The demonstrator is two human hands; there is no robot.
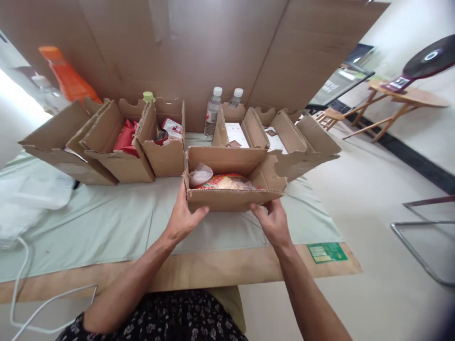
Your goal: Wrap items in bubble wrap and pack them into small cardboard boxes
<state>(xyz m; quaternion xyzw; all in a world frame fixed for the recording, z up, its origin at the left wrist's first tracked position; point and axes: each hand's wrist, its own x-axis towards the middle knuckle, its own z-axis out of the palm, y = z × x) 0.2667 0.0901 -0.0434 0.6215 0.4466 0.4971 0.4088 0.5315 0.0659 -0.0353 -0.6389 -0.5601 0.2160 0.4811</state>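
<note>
Between my two hands is a long open cardboard box, turned sideways in front of the others. My left hand grips its left end, thumb on the front wall. At the lower right corner, my right hand grips it with the thumb against the front; its other fingers are mostly hidden. Inside lie a red patterned food packet and a whitish plastic-wrapped roll. Whether the box touches the cloth is unclear. Just behind it stand a box with a white carton and another box with red-and-white packets.
Farther left, a box holds a red packet. Water bottles and an orange bottle stand before a tall cardboard panel. A green cloth covers the wooden table. Plastic bags and a white cable lie left.
</note>
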